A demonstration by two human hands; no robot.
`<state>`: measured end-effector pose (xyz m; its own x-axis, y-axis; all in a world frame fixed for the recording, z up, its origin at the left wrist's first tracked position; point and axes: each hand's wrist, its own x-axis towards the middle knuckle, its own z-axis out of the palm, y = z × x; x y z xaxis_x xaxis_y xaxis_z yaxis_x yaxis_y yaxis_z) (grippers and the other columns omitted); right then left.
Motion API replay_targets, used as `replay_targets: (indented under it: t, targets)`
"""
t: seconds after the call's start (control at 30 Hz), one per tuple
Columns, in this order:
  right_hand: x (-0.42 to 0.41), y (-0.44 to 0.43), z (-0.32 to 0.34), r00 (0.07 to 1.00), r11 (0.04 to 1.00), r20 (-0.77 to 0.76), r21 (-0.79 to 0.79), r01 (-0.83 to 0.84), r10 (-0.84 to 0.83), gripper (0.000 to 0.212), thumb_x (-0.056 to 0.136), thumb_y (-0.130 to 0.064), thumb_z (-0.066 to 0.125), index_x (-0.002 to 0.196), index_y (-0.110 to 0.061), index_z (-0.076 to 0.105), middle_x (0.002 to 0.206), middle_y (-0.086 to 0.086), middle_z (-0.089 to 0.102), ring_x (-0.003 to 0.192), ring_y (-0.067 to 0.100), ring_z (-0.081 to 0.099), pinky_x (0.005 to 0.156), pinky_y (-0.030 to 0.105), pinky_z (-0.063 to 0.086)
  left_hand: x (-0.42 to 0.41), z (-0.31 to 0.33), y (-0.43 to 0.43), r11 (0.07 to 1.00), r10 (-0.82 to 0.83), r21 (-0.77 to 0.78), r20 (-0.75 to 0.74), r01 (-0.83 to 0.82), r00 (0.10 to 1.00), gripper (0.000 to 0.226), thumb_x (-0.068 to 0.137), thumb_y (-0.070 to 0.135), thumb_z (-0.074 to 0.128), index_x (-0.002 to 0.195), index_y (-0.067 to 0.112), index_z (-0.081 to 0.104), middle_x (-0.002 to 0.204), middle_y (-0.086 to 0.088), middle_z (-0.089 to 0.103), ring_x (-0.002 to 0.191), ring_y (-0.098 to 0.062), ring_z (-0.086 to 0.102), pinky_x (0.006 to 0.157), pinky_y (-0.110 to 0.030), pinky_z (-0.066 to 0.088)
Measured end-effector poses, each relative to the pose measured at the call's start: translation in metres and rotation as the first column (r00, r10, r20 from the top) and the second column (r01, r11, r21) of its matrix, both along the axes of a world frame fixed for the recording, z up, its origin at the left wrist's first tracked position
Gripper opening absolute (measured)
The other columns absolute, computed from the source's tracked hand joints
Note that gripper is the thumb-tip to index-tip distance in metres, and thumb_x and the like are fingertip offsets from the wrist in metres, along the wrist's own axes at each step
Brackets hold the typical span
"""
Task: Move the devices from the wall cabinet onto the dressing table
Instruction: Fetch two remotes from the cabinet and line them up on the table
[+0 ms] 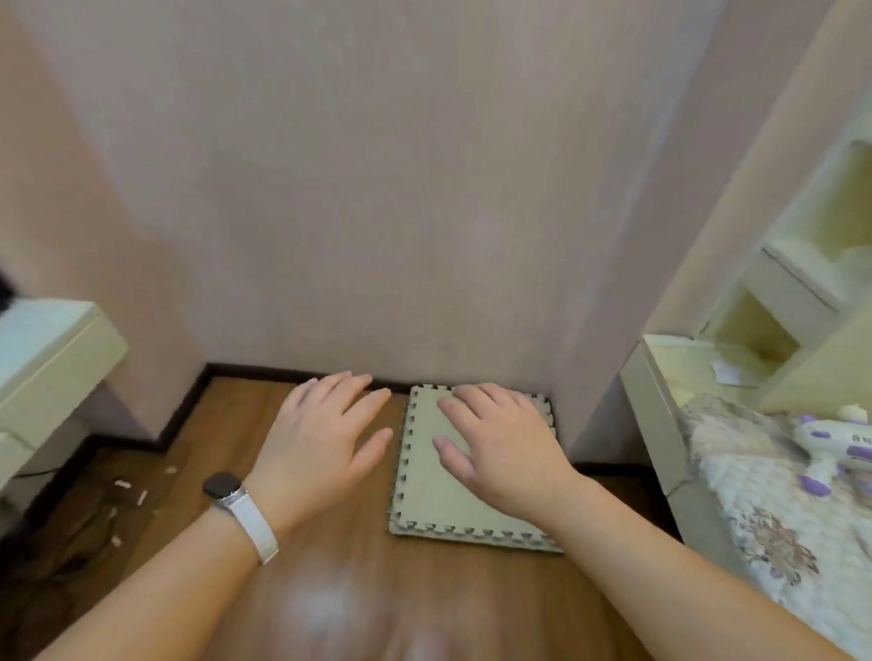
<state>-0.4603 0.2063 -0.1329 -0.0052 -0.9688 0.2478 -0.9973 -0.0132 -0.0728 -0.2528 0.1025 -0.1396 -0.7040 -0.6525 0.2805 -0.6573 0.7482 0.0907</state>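
We hold the left hand (316, 449) and right hand (504, 451) released and empty, apparently free for a pickup, while one white-and-purple device (837, 450) lies on the lace-covered surface (745, 469) below the cabinet (796, 288).

Head camera, wide angle, facing down at floor (223, 421), wall (380, 180) apparently close

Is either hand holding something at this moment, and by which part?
Nothing is held. The left hand and the right hand are both open, fingers straight, empty.
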Motion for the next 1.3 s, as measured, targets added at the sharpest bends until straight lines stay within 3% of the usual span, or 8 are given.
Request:
replay_targets:
  t: [0.3, 0.7, 0.93, 1.3]
  targets:
    - [0.084, -0.113, 0.006, 0.961, 0.961, -0.036, -0.014, -0.276, 0.275, 0.049, 0.091, -0.048, 0.042, 0.121, -0.015, 0.062, 0.117, 0.004, 0.064, 0.108, 0.027, 0.058, 0.088, 0.039, 0.046, 0.106, -0.003, -0.058, 0.959, 0.282, 0.054, -0.040, -0.280, 0.959, 0.049, 0.093, 0.049, 0.044, 0.130, 0.023, 0.061, 0.137, -0.002, 0.059, 0.130, -0.023, 0.050, 0.108, -0.045, 0.036]
    - [0.112, -0.291, 0.013, 0.827, 0.826, 0.018, -0.066, -0.560, 0.562, 0.048, 0.091, -0.049, 0.043, 0.123, -0.017, 0.061, 0.119, 0.003, 0.064, 0.110, 0.028, 0.058, 0.090, 0.039, 0.046, 0.133, 0.024, -0.150, 0.800, 0.599, -0.001, 0.074, -0.600, 0.797, 0.049, 0.093, 0.051, 0.041, 0.135, 0.028, 0.055, 0.141, 0.001, 0.054, 0.132, -0.021, 0.046, 0.110, -0.044, 0.031]
    - [0.108, -0.397, 0.045, 0.709, 0.702, -0.051, -0.108, -0.704, 0.703, 0.049, 0.093, -0.050, 0.039, 0.126, -0.019, 0.059, 0.121, 0.003, 0.062, 0.112, 0.027, 0.056, 0.092, 0.039, 0.044, 0.138, 0.058, -0.206, 0.735, 0.678, -0.154, 0.129, -0.661, 0.723, 0.046, 0.093, 0.049, 0.044, 0.130, 0.025, 0.058, 0.131, 0.000, 0.060, 0.124, -0.021, 0.049, 0.104, -0.036, 0.030]
    - [0.200, -0.496, 0.081, 0.573, 0.553, -0.064, -0.194, -0.811, 0.817, 0.048, 0.089, -0.047, 0.043, 0.118, -0.014, 0.063, 0.114, 0.006, 0.064, 0.107, 0.029, 0.058, 0.087, 0.041, 0.047, 0.211, 0.093, -0.265, 0.599, 0.796, -0.209, 0.052, -0.773, 0.602, 0.047, 0.094, 0.049, 0.041, 0.129, 0.024, 0.060, 0.132, -0.001, 0.061, 0.125, -0.024, 0.051, 0.104, -0.040, 0.038]
